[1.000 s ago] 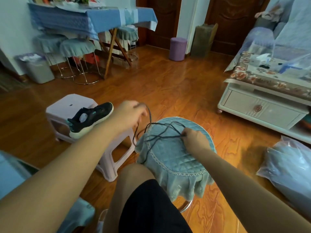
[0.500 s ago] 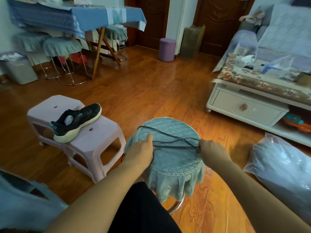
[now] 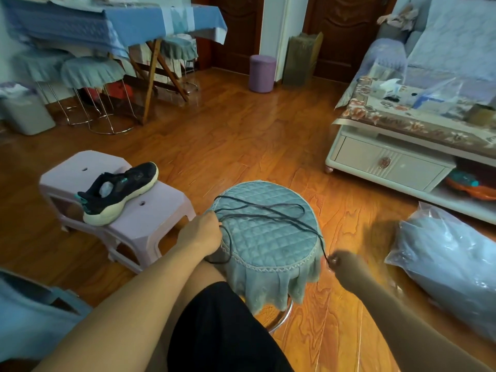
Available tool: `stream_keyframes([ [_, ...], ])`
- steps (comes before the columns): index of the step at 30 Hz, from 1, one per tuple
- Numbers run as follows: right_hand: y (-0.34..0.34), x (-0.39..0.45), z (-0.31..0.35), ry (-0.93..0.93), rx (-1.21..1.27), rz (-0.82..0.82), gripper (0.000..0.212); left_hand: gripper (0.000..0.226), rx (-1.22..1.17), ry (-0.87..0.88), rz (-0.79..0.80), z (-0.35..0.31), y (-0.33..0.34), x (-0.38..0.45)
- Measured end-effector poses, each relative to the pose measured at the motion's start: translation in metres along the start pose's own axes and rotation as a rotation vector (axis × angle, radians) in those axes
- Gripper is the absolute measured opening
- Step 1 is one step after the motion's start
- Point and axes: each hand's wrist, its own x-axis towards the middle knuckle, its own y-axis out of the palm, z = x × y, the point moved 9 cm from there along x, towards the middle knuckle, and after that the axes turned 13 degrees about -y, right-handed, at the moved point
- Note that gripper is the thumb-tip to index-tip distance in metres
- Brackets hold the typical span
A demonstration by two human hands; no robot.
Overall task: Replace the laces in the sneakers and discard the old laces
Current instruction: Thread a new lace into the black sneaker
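Head view only. Dark lace (image 3: 264,210) spread in long loops across top of round quilted stool (image 3: 268,237), one end trailing off stool's left edge and hanging below it, other end running off stool's right rim. Left hand (image 3: 200,233) at stool's left edge, fingers curled round lace strands there, holding them. Right hand (image 3: 339,263) just off stool's right rim, low beside the skirted cover, blurred, fingertips pinching lace end tight. Black sneaker (image 3: 118,191) with pale sole left of stool, on lilac plastic stool (image 3: 150,210), toe pointing away, no lace visible in eyelets, something pale stuffed inside. Only one sneaker in view. Clear plastic bag (image 3: 445,264) on floor right of stool, contents not readable. Grey bin (image 3: 25,112) far beyond stool to the left, by the covered table. Step in hand, as judged: stretching and sorting a loose lace over the stool, likely evening out the ends; cannot tell whether old lace or new. Task looks early to mid, sneaker bare. Next move calls for: if new, carry lace left to sneaker and start threading at the toe eyelets, both ends kept level; if old, bundle loops and drop in bin. Risk: loops snagging or knotting on quilted cover when pulled.
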Motion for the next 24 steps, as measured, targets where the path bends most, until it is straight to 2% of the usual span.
stream_keyframes([
  [2,0.046,-0.005,-0.044,0.085,-0.289,0.362,0.022,0.014,-0.031,-0.036,0.03,0.004,0.002,0.001],
  [3,0.051,-0.005,-0.059,0.127,-0.373,0.434,0.026,0.016,-0.051,-0.055,0.045,0.006,0.002,0.0],
  [4,0.045,-0.001,-0.06,0.156,-0.378,0.414,0.029,0.018,-0.071,-0.067,0.053,0.008,0.003,0.0],
  [6,0.006,0.018,-0.034,0.146,-0.282,0.171,0.029,0.018,-0.084,-0.076,0.045,0.011,0.002,0.0],
  [8,-0.044,0.037,0.019,0.044,-0.095,-0.145,0.03,0.018,-0.111,-0.073,0.011,0.01,0.0,-0.001],
  [10,-0.077,0.05,0.082,-0.098,0.097,-0.316,0.029,0.03,-0.172,-0.087,0.021,0.009,0.001,-0.002],
  [11,-0.086,0.055,0.114,-0.199,0.153,-0.335,0.027,0.033,-0.207,-0.089,0.042,0.007,0.002,-0.003],
  [13,-0.09,0.063,0.17,-0.364,0.196,-0.287,0.024,0.024,-0.233,-0.065,0.052,0.004,0.003,-0.005],
  [15,-0.082,0.069,0.2,-0.415,0.199,-0.167,0.025,0.017,-0.189,-0.019,0.022,0.001,-0.003,-0.007],
  [17,-0.079,0.074,0.212,-0.431,0.178,-0.119,0.028,0.015,-0.21,0.004,-0.038,0.002,-0.026,-0.012],
  [20,-0.085,0.087,0.213,-0.418,0.166,-0.132,0.03,0.008,-0.43,-0.001,-0.273,0.022,-0.105,-0.019],
  [24,-0.066,0.098,0.223,-0.39,0.116,0.025,0.03,0.006,-0.881,-0.165,-0.601,0.089,-0.21,-0.041],
])
